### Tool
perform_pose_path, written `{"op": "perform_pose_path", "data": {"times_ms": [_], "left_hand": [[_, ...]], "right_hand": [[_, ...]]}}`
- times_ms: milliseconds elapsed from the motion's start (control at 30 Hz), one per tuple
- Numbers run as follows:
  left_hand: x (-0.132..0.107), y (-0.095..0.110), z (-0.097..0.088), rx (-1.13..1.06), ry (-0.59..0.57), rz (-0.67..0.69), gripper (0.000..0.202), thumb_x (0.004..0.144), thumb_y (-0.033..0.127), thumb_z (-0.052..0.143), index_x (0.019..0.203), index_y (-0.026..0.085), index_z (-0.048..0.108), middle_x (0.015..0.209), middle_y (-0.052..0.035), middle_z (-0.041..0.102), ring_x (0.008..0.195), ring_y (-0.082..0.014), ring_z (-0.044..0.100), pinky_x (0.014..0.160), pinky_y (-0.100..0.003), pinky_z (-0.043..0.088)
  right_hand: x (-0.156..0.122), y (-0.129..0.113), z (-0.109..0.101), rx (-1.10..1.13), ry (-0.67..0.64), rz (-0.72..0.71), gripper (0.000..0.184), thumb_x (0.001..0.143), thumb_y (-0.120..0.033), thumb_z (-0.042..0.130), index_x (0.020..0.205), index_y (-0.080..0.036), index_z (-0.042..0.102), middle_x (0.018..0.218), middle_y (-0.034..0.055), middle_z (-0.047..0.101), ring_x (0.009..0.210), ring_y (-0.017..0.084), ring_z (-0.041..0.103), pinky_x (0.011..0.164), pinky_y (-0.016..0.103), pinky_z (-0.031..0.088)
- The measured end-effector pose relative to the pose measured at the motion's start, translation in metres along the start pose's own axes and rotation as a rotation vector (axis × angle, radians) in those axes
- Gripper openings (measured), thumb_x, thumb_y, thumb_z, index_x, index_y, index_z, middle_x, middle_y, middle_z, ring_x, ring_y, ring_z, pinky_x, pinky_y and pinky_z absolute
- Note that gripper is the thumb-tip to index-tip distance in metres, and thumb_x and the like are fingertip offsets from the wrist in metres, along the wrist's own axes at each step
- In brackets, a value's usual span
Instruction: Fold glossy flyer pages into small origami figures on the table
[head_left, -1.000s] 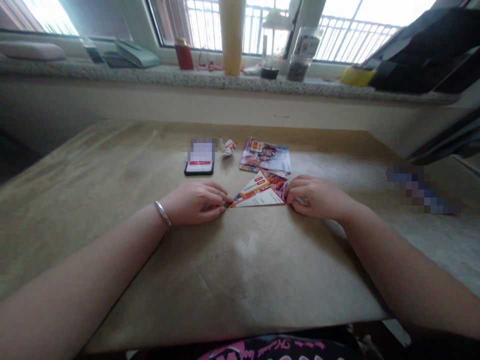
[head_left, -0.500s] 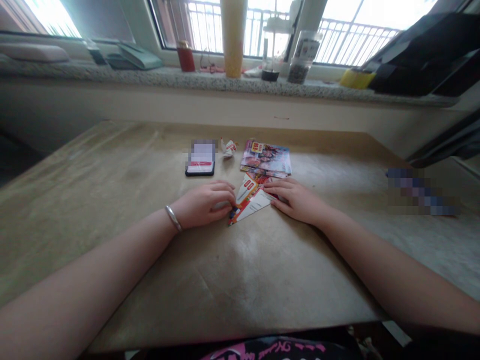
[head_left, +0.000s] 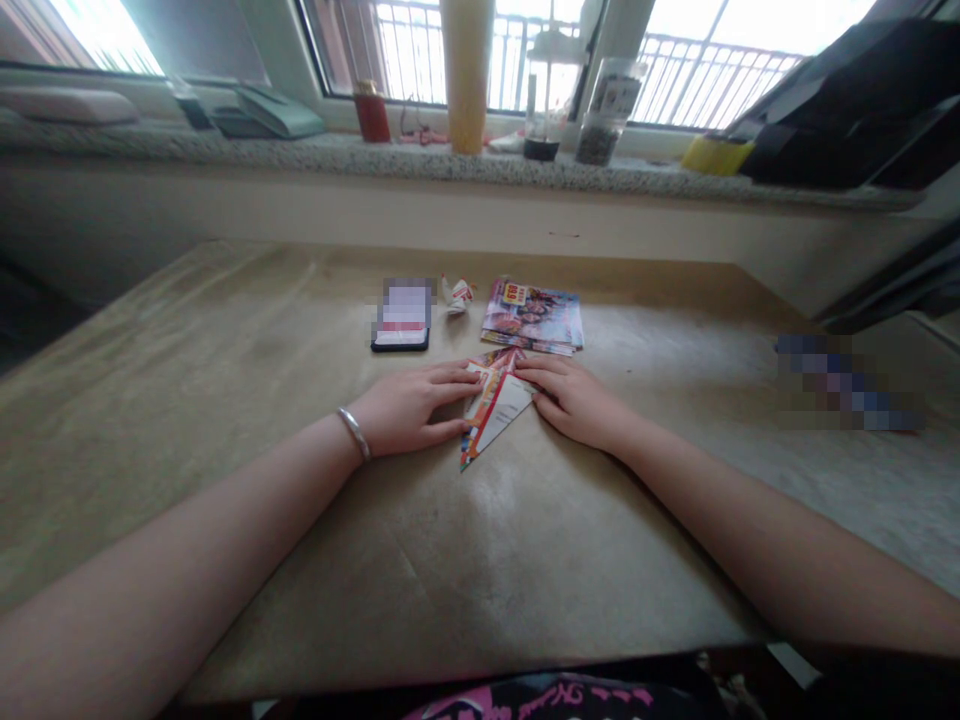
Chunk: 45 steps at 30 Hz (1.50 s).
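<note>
Paper (head_left: 506,408) is lying folded under the left grip (head_left: 420,405) and right grip (head_left: 579,402), both loosely spread, clasping nothing; leaflets (head_left: 536,315) are sitting close behind, phone (head_left: 403,318) and scrap (head_left: 457,297) lying left of them

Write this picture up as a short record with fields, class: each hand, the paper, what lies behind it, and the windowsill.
Left hand: fingers on the paper's left side; silver bracelet at the wrist
Right hand: fingertips on the paper's upper right part
Paper: folded printed paper on the table, one point toward the person
Behind the paper, left to right: phone, crumpled scrap, stacked leaflets
Windowsill: includes a red container and a yellow object
</note>
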<state>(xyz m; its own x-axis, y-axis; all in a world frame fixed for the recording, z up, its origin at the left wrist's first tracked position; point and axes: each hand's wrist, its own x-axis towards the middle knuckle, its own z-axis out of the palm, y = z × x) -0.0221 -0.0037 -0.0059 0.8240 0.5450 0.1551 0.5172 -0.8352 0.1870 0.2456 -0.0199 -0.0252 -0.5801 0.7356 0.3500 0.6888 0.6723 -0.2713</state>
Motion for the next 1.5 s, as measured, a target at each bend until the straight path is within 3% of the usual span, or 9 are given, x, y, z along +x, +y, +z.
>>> {"op": "perform_pose_path", "data": {"times_ms": [233,400,500,600,767,933,1067,1367,1500], "left_hand": [[0.001,0.003,0.000,0.036,0.023,0.047,0.049,0.091,0.044,0.048,0.132,0.017,0.052,0.139,-0.0111,0.050,0.127,-0.0245,0.048,0.107,-0.040,0.040],[0.001,0.005,0.000,0.065,0.026,0.050,0.047,0.091,0.042,0.048,0.131,0.017,0.052,0.136,-0.0119,0.052,0.125,-0.0254,0.049,0.106,-0.040,0.040],[0.001,0.006,-0.002,0.074,0.031,0.050,0.044,0.092,0.041,0.048,0.129,0.018,0.053,0.134,-0.0111,0.054,0.126,-0.0243,0.048,0.107,-0.039,0.040],[0.001,0.009,-0.004,0.091,0.037,0.075,0.036,0.091,0.038,0.051,0.120,0.017,0.059,0.128,-0.0107,0.057,0.131,-0.0249,0.042,0.107,-0.039,0.039],[0.000,0.014,-0.004,0.101,0.010,0.000,0.034,0.091,0.040,0.049,0.114,0.017,0.061,0.123,-0.0125,0.057,0.120,-0.0263,0.051,0.099,-0.039,0.044],[0.002,0.014,0.002,0.078,-0.012,-0.077,0.054,0.090,0.043,0.049,0.137,0.016,0.042,0.142,-0.0120,0.045,0.127,-0.0253,0.045,0.108,-0.039,0.036],[0.003,0.013,0.004,0.082,-0.044,-0.078,0.065,0.092,0.043,0.045,0.147,0.016,0.023,0.151,-0.0094,0.032,0.136,-0.0235,0.034,0.114,-0.038,0.026],[0.003,0.009,0.003,-0.043,-0.013,-0.114,0.069,0.089,0.041,0.051,0.147,0.017,0.023,0.140,-0.0131,0.045,0.127,-0.0265,0.041,0.109,-0.042,0.032],[0.003,0.007,-0.001,-0.200,0.104,-0.091,0.055,0.092,0.036,0.047,0.143,0.022,0.032,0.123,-0.0111,0.053,0.111,-0.0220,0.052,0.097,-0.038,0.043]], "right_hand": [[-0.001,0.002,-0.004,0.192,0.032,0.084,0.031,0.093,-0.028,0.043,0.117,-0.017,0.058,0.122,0.0119,0.062,0.115,0.023,0.055,0.100,0.044,0.041],[-0.006,0.005,-0.006,0.352,0.106,0.181,0.037,0.097,-0.039,0.030,0.096,-0.018,0.060,0.099,0.0089,0.068,0.093,0.020,0.061,0.085,0.036,0.048],[-0.008,0.008,-0.010,0.337,0.106,0.150,0.047,0.098,-0.041,0.023,0.078,-0.019,0.059,0.094,0.0092,0.069,0.097,0.021,0.061,0.089,0.038,0.047],[-0.009,0.009,-0.013,0.261,0.053,0.088,0.038,0.096,-0.038,0.035,0.073,-0.020,0.060,0.095,0.0076,0.070,0.106,0.023,0.059,0.096,0.043,0.043],[-0.010,0.008,-0.016,0.135,-0.009,-0.012,0.013,0.082,-0.033,0.062,0.087,-0.021,0.064,0.107,0.0063,0.069,0.119,0.026,0.053,0.104,0.045,0.039],[-0.011,0.006,-0.015,0.072,-0.049,-0.026,0.045,0.077,-0.041,0.068,0.117,-0.021,0.061,0.120,0.0091,0.064,0.127,0.029,0.046,0.106,0.048,0.038],[-0.010,0.007,-0.013,0.039,-0.078,-0.053,0.050,0.079,-0.041,0.067,0.124,-0.020,0.059,0.128,0.0099,0.060,0.129,0.030,0.043,0.109,0.050,0.035],[-0.010,0.002,-0.014,-0.065,-0.135,-0.103,0.049,0.086,-0.036,0.055,0.133,-0.021,0.054,0.140,0.0065,0.051,0.137,0.031,0.032,0.110,0.052,0.034],[-0.010,-0.001,-0.016,-0.134,-0.138,-0.115,0.049,0.087,-0.036,0.053,0.134,-0.020,0.053,0.140,0.0065,0.050,0.138,0.031,0.031,0.111,0.052,0.033]]}}
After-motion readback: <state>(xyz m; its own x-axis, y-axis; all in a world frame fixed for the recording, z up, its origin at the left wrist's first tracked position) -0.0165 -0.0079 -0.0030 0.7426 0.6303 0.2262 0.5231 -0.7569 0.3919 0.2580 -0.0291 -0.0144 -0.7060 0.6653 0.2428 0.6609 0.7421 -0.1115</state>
